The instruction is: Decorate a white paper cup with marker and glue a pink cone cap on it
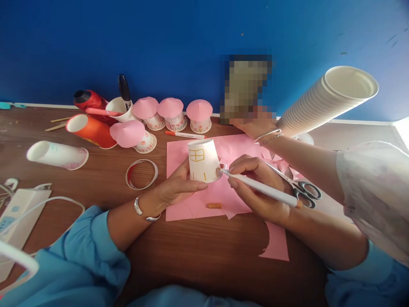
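My left hand (180, 185) holds an upside-down white paper cup (204, 164) above pink paper (179, 200). A yellow-brown window outline and short strokes near the rim mark the cup. In my right hand (255, 181) is a white marker (265, 190), its tip at the cup's lower right edge. An orange-brown cap (214, 205) lies on the paper below the cup. Behind stand several drawn-on cups with pink cone roofs, among them one roof (199, 111) at the back middle and another (128, 133) further left.
Another person's hand (257, 123) reaches in from the right beside a blurred rectangle. Scissors (308, 192) and a tall cup stack (329, 102) are at right. Tape (141, 174), a red cup (92, 130), a white cup (57, 154) and a power strip (24, 213) are left.
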`<state>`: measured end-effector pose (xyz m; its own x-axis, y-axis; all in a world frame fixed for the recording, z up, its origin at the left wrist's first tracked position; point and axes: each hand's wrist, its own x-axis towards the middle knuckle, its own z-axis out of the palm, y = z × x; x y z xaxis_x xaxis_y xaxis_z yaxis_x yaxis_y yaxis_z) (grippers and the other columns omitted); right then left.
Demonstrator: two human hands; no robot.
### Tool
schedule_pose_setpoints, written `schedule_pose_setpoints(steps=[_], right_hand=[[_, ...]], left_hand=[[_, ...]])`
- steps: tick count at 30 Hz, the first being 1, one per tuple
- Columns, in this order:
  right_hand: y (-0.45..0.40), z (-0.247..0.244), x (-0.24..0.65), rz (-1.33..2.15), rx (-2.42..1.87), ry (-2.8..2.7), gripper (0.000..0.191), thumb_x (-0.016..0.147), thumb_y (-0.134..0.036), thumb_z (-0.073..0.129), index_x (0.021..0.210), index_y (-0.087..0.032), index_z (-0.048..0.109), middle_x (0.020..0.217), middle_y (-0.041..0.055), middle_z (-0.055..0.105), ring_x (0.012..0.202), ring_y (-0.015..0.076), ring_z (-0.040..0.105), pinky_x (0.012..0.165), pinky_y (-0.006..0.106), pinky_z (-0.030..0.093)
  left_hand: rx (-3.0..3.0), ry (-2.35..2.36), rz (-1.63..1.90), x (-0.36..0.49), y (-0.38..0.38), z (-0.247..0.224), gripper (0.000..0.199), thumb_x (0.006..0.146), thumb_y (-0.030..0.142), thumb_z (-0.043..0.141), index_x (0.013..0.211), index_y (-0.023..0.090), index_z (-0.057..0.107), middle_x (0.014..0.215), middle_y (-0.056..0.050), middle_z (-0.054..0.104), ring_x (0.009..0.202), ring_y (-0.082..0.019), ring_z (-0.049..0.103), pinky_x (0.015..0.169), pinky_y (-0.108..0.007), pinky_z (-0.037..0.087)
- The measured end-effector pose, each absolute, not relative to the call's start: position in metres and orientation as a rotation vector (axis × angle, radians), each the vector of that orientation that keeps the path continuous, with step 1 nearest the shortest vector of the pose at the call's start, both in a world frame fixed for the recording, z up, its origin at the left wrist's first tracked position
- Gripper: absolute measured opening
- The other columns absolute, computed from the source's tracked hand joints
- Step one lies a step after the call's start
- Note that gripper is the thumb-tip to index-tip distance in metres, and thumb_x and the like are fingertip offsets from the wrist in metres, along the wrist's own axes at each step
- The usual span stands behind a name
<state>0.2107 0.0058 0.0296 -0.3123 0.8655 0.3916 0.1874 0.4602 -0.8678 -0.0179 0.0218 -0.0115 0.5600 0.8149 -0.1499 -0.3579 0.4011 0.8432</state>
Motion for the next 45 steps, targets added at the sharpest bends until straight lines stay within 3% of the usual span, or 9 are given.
schedule_pose_setpoints(steps=[16, 30, 45], right_hand=[[0.0054, 0.0311, 0.2133, 0.911, -0.864, -1.828, 0.012, 0.099, -0.015, 0.068, 0.103, -0.026, 0.063, 0.092, 0.001, 0.073, 0.078, 0.0142, 0.071, 0.071, 0.03, 0.061], [0.0071, 0.0292, 0.2115, 0.91, -0.85, -1.812, 0.013, 0.098, -0.015, 0.068, 0.103, -0.026, 0.063, 0.09, 0.0012, 0.072, 0.076, 0.0152, 0.07, 0.07, 0.032, 0.061], [0.0071, 0.031, 0.2119, 0.92, -0.875, -1.815, 0.01, 0.099, -0.018, 0.069, 0.101, -0.026, 0.063, 0.089, 0.0013, 0.074, 0.075, 0.0157, 0.07, 0.068, 0.032, 0.06]], left_hand=[[0.852, 0.618, 0.789, -0.0208, 0.0207, -0.0156, 0.063, 0.074, 0.032, 0.094, 0.132, 0.025, 0.069, 0.131, -0.013, 0.077, 0.127, -0.036, 0.07, 0.112, -0.054, 0.049], [0.859, 0.585, 0.791, -0.0189, 0.0207, -0.0107, 0.05, 0.077, 0.031, 0.092, 0.122, 0.023, 0.072, 0.128, -0.012, 0.077, 0.126, -0.034, 0.069, 0.111, -0.052, 0.049], [0.856, 0.599, 0.787, -0.0202, 0.0204, -0.013, 0.055, 0.076, 0.032, 0.092, 0.126, 0.023, 0.072, 0.128, -0.013, 0.077, 0.125, -0.035, 0.07, 0.112, -0.054, 0.049]])
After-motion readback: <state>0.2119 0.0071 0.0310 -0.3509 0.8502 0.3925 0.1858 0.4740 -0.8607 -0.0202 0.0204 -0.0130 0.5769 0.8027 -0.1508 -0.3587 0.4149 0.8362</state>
